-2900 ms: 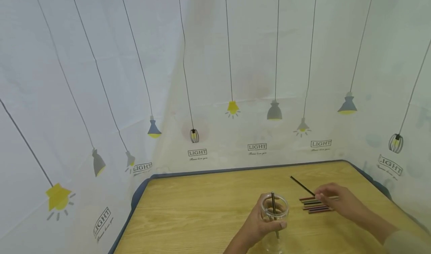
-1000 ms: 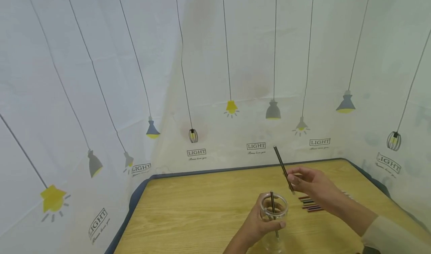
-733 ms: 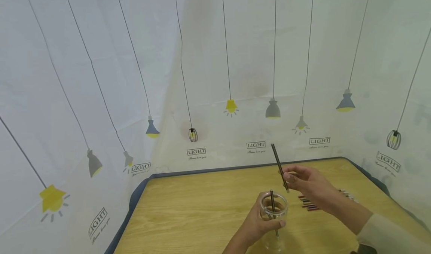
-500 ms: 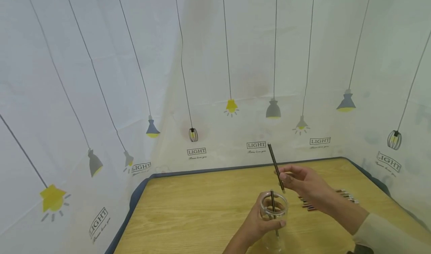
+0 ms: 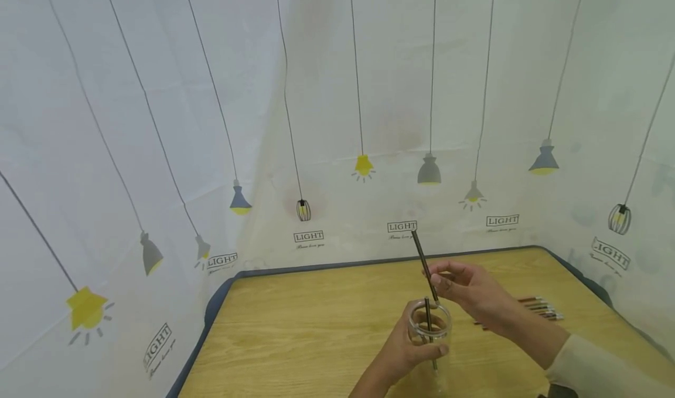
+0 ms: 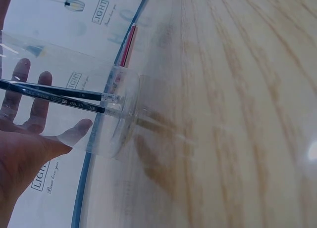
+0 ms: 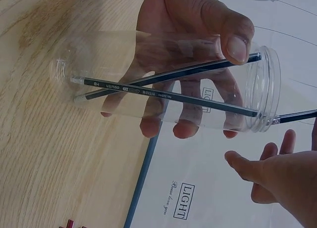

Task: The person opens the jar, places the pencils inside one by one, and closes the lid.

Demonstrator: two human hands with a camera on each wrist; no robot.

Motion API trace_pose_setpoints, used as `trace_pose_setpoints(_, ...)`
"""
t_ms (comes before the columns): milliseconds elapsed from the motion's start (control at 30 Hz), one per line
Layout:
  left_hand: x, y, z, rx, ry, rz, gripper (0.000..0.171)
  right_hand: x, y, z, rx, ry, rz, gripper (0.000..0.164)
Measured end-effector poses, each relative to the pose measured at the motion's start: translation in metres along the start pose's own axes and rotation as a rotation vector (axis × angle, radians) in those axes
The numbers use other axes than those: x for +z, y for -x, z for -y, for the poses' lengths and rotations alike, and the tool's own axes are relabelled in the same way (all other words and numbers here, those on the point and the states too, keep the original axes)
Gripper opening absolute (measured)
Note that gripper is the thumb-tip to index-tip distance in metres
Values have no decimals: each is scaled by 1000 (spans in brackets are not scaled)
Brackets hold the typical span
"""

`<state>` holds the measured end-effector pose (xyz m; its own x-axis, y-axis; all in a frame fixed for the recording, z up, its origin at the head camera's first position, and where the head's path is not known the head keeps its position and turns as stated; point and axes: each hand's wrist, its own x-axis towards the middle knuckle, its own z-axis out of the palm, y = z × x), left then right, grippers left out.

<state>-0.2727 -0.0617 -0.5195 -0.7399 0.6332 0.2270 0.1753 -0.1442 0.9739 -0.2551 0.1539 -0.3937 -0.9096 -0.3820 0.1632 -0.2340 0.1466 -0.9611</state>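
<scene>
My left hand [image 5: 398,351] grips a clear jar [image 7: 114,52], fingers and thumb spread around its side. Two dark pencils [image 7: 168,93] lean crossed inside, eraser ends down at the base. In the head view, my right hand [image 5: 477,292] pinches another dark pencil [image 5: 423,260] between thumb and fingers. This pencil tilts, its upper end pointing away to the left. Its eraser end is at the jar's mouth in the right wrist view; whether it touches the rim I cannot tell. Part of my left hand shows through the jar wall.
Several pencils [image 5: 540,309] lie side by side on the wooden table [image 5: 295,322], partly hidden behind my right forearm. A pale curtain [image 5: 327,93] printed with hanging lamps surrounds the table's blue-edged back and sides.
My right hand has lifted a dark pencil from beside the pile and carried it left, lowering its end to the jar's mouth. The left hand and jar have stayed in place.
</scene>
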Motion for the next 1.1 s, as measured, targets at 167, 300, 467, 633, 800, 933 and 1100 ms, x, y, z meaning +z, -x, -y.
trace_pose_setpoints(167, 0, 0, 1, -1, -9, -5, 72, 3, -1, -2, -9, -7, 13, 24)
trace_pose_setpoints(300, 0, 0, 1, -7, -24, 1, 74, 4, -2, -2, -3, -20, 27, 25)
trace_pose_setpoints(467, 0, 0, 1, -16, -38, 4, 74, 4, -2, -2, 6, -16, 31, 26)
trace_pose_setpoints(633, -2, 0, 1, -19, -47, -3, 73, 4, -1, -4, 5, -5, 35, 26)
trace_pose_setpoints(800, -3, -1, 3, -19, -44, -2, 73, 5, 0, -9, -3, -13, 35, 27)
trace_pose_setpoints(933, -3, -1, 3, -14, -37, 3, 72, 3, -2, -14, 16, -34, 14, 38)
trace_pose_setpoints(1100, -3, 0, 3, -8, -15, -2, 71, -5, -4, -19, 7, -70, 1, 44)
